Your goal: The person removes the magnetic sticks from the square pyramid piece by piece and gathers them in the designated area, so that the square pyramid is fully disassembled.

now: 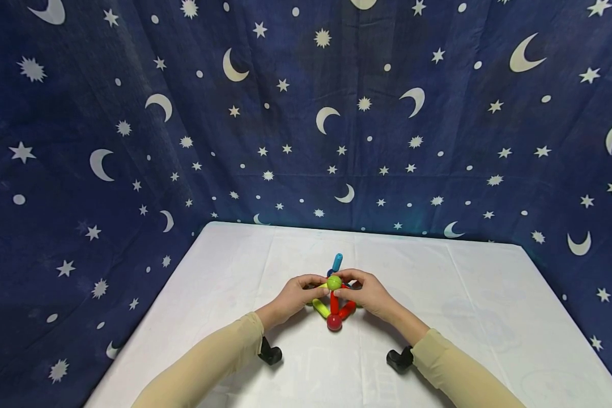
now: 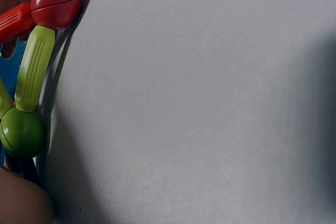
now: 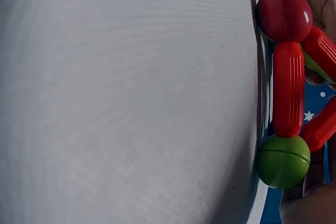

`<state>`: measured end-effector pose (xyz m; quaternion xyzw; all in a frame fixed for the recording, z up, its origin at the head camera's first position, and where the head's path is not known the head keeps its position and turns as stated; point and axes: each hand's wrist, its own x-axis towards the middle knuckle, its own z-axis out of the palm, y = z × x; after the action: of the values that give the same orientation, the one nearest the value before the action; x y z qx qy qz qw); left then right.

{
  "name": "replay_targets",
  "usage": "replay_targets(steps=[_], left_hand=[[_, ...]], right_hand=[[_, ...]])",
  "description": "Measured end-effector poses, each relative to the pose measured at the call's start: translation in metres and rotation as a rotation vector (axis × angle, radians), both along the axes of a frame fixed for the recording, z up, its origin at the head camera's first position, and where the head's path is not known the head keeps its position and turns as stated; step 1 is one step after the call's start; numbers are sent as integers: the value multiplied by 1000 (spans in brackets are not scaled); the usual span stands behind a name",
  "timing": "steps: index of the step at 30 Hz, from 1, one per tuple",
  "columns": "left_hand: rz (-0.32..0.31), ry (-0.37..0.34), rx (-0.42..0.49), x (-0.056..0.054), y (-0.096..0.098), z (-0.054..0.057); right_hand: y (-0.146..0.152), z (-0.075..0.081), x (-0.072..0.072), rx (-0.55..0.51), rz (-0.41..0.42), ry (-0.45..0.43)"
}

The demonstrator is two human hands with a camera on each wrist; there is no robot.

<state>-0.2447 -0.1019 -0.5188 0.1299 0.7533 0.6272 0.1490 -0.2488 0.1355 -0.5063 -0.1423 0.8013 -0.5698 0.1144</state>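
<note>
A ball-and-rod toy structure stands on the white table between my hands. A light green ball (image 1: 334, 283) tops it, with an upright red rod (image 1: 334, 303) running down to a red ball (image 1: 334, 322) on the table. My left hand (image 1: 292, 297) pinches a yellow-green rod (image 1: 324, 285) beside the top ball. From the other side my right hand (image 1: 371, 293) pinches a sloping red rod. In the left wrist view a yellow-green rod (image 2: 35, 69) joins the red ball to a green ball (image 2: 22, 132). The right wrist view shows a red rod (image 3: 288, 88) meeting another green ball (image 3: 283, 161).
A blue rod (image 1: 338, 262) sticks up behind the structure, its lower parts partly hidden by my fingers. Black wrist mounts (image 1: 271, 352) hang below both forearms. A dark blue curtain (image 1: 306, 113) with moons and stars surrounds the table (image 1: 469, 317).
</note>
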Motion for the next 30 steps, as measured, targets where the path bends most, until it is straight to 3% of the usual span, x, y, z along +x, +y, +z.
replay_targets(steps=[30], left_hand=[[2,-2,-19,-1,0,0]], right_hand=[[-1,1,-1,20,-12,-6]])
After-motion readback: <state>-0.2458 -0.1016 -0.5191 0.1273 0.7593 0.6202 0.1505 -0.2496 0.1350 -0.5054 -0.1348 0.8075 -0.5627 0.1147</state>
